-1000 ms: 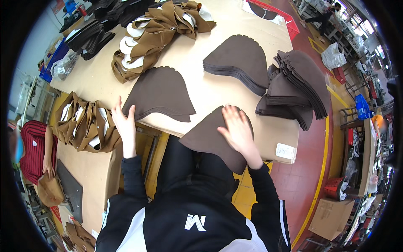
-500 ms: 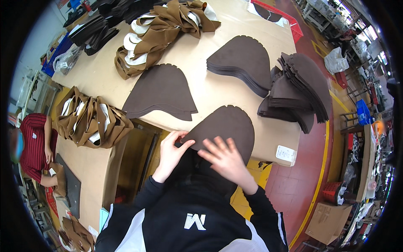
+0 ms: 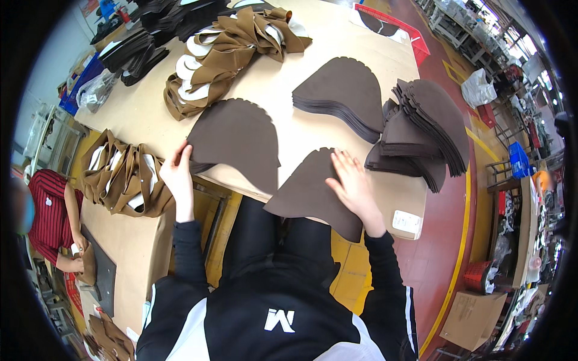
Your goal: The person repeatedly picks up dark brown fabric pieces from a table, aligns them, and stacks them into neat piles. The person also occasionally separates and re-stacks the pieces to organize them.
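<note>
My left hand (image 3: 176, 177) pinches the left edge of a dark brown curved sheet (image 3: 236, 129) with a notched rounded top. That sheet lies over at least one more like it, whose edge shows beneath. My right hand (image 3: 355, 185) lies flat, fingers stretched, on a single-looking dark brown sheet (image 3: 310, 189) of the same shape. This sheet rests at the table's near edge, its lower corners reaching past the edge.
Beyond stand a neat stack of dark sheets (image 3: 343, 90) and a fanned heap (image 3: 421, 129). Brown pieces with white parts lie in a long row (image 3: 226, 57) and a bundle (image 3: 123, 174). A red crate (image 3: 418, 43) sits far right. Another person (image 3: 53, 210) works at left.
My left hand has moved left from the near sheet to the left pile, where the top sheet has shifted and turned. My right hand has moved right and come down on the near sheet.
</note>
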{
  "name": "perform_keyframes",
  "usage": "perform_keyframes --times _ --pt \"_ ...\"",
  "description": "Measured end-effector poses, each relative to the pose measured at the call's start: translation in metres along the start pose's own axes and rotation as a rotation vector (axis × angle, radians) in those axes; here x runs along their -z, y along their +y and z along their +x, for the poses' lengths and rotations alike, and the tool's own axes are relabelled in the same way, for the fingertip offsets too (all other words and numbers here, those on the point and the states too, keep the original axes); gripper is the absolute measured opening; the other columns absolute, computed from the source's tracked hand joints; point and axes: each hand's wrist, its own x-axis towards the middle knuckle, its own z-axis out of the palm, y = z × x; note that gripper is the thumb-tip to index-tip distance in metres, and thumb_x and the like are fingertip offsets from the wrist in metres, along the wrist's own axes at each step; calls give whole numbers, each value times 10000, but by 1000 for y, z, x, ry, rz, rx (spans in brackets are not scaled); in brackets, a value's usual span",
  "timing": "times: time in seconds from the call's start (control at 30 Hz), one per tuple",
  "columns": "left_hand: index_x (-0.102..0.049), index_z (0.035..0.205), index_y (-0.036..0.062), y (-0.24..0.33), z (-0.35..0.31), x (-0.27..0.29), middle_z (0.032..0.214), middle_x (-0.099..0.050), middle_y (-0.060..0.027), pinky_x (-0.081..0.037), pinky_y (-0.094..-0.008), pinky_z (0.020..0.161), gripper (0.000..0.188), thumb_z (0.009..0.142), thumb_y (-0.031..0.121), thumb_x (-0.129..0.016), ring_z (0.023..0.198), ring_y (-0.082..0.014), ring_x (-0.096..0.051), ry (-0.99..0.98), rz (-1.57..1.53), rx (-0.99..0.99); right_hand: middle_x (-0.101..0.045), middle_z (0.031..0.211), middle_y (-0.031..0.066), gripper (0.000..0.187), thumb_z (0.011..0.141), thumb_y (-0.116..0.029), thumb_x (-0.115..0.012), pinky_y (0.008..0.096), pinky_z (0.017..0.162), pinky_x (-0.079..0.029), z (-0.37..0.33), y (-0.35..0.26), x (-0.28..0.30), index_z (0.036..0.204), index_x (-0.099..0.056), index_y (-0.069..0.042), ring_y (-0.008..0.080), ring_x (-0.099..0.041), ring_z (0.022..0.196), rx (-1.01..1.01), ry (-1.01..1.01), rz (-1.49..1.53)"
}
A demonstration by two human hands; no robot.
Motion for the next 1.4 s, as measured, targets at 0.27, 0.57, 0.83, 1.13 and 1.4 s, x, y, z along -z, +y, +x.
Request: perform_keyframes --times 0.27,0.57,0.83,1.13,1.4 --pt "-731 1110 30 -2 -75 -12 1079 -724 -129 -530 -344 905 196 929 91 -684 1031 -251 -679 -357 64 -56 -378 1620 136 771 976 -578 -548 458 1236 -257 -17 -68 -10 1531 -417 -58 273 -359 1499 386 -252 -22" --pt "-716 1155 4 57 -139 -39 1052 -709 -119 -525 -388 858 291 907 155 -732 944 -265 -672 -713 102 -140 -634 1380 140 373 952 -262 -682 424 1064 -472 -48 -22 10 1286 -686 -95 335 -571 1298 -61 -21 672" --pt "-621 1344 -38 54 -127 -50 970 -748 -116 -569 -244 677 395 976 97 -672 665 -103 -676 -876 -327 398 -372 1627 113 537 993 -331 -612 613 1211 -192 -53 -35 8 1487 -520 -142 361 -325 1497 -32 -110 64" --pt "-608 1376 22 2 -8 6 1286 -679 -136 -492 -348 1025 498 892 63 -720 1185 -248 -636 -160 247 -161 -440 1572 157 555 1010 -351 -581 498 1217 -271 16 -11 20 1488 -496 -82 328 -386 1470 12 20 111" --pt "-674 1242 -6 17 -104 -12 1365 -588 -154 -490 -365 1011 357 903 100 -713 1188 -291 -614 -746 58 44 -386 1615 136 768 949 -549 -603 476 1228 -270 -10 -68 -21 1521 -434 -65 275 -374 1491 405 -211 24"
